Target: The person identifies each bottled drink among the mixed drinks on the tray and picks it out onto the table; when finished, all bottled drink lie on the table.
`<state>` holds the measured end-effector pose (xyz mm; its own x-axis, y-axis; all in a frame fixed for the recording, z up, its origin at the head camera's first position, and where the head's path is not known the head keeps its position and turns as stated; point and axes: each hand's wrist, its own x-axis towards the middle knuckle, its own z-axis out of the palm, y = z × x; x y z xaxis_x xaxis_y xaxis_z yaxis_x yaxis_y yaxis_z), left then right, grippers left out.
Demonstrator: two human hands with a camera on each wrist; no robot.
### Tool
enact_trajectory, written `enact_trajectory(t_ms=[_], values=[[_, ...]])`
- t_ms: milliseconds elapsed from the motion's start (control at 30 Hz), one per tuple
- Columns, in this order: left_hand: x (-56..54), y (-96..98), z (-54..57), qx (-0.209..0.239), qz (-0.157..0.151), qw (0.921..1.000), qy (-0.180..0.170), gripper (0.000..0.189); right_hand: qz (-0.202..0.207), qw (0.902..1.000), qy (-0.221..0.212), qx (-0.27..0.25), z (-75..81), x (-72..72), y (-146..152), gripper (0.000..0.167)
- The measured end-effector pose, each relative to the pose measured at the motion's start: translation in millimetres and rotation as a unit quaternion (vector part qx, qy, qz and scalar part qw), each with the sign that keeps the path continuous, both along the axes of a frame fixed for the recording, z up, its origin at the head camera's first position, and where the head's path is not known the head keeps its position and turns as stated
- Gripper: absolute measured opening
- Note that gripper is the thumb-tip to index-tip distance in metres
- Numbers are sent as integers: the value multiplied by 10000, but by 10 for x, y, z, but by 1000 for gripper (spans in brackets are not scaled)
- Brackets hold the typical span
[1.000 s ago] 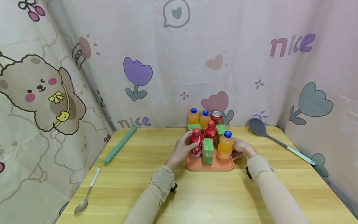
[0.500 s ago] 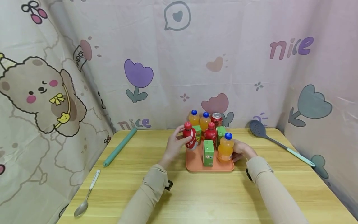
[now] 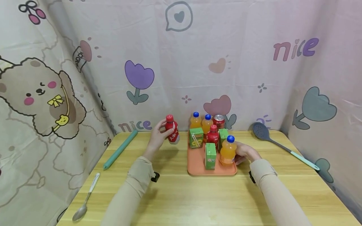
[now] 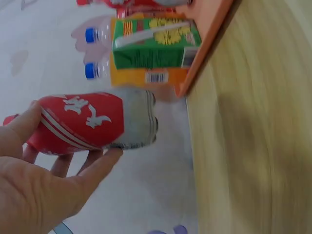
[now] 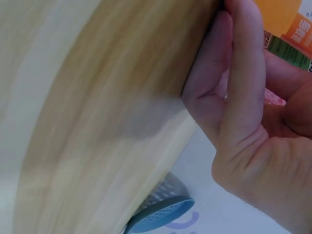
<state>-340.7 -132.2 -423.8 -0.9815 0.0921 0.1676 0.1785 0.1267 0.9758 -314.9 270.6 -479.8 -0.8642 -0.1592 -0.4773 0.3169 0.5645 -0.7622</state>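
My left hand (image 3: 156, 137) holds a red bottle (image 3: 173, 131) with a red cap, clear of the tray on its left side. In the left wrist view, thumb and fingers grip the red bottle (image 4: 87, 122) around its sides, and its pale base shows. My right hand (image 3: 244, 152) stays at the right edge of the orange tray (image 3: 195, 169), close beside an orange drink bottle (image 3: 227, 152) with a blue cap. The right wrist view shows the right hand (image 5: 248, 97) with bent fingers; their tips are out of sight, so its hold cannot be made out.
On the tray stand several green drink cartons (image 3: 210, 157), another red bottle (image 3: 212, 137), more orange bottles (image 3: 195, 121) and a red can (image 3: 219, 121). A green rod (image 3: 121, 150) and a spoon (image 3: 86, 197) lie left. A slotted skimmer (image 3: 261, 130) lies right.
My left hand has lifted the red bottle off the tray and carried it left, uncovering a green carton behind. The right hand stays at the tray's right edge.
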Motion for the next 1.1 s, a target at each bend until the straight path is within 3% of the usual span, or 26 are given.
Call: enact_trajectory(t_ms=[167, 433, 733, 933, 1100], values=[[-197, -177, -23, 8, 444, 9989, -172, 64, -38, 9999, 26, -115, 6, -8, 27, 46], [-441, -383, -103, -295, 914, 9951, -224, 63, -87, 9998, 164, -115, -18, 2, 32, 39], [-588, -530, -251, -253, 1362, 9897, -349, 64, -100, 9997, 207, -113, -75, 53, 8, 39], [-650, -618, -392, -309, 1566, 9862, -430, 64, -132, 9997, 124, -143, -86, 63, -20, 30], [-679, -648, -397, -320, 1657, 9841, -548, 65, -126, 9998, 136, -120, -57, 47, -34, 34]])
